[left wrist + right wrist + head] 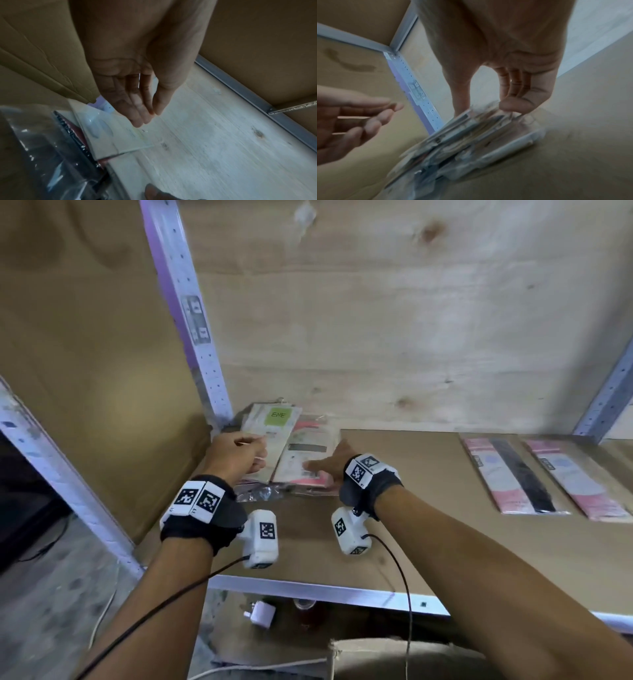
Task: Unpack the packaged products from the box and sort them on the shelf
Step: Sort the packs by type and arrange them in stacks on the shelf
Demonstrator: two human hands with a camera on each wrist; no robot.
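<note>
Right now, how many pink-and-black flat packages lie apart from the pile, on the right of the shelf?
2. One pink-and-black package lies flat; the other lies right of it, near the post. Similar ones may hide in the pile.

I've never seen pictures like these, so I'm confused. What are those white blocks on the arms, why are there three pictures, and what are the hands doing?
Those are a person's own two hands. The white blocks strapped to the wrists are small cameras. The big picture comes from a camera on the person's head; the other two look along each hand from the wrists.

On the brown shelf, in the left corner, lies a pile of flat packets in clear wrapping. The right hand lies on the pile, its fingers touching the packets. The left hand is at the pile's left edge with relaxed fingers; I cannot tell if it touches anything. Further right lie two pink packets, side by side.
</note>
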